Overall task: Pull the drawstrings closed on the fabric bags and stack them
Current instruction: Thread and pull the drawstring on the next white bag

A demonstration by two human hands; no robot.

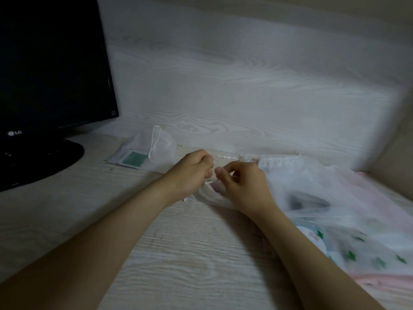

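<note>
Far-left corner of the table: black monitor on a round base, filling that side up to the left edge. Just right of it, by the back edge, a small mesh bag lies flat w/ its white cord looped over it. A packet w/ a green patch is at its lower left; can't tell if inside or under.

Mid-table, near the back edge: left hand and right hand nearly touching, fingers curled, each pinching the thin white drawstring of a sheer bag. Its gathered mouth runs along the back edge; its body spreads right from under the right hand. A dark thing shows through it, blurred.

Right side is crowded to the edge: green-print cloth and pink cloth under the sheer stuff. Bare wood lies open in front, betw. the forearms and toward the near-left edge. Pale back wall rises straight off the back edge.
</note>
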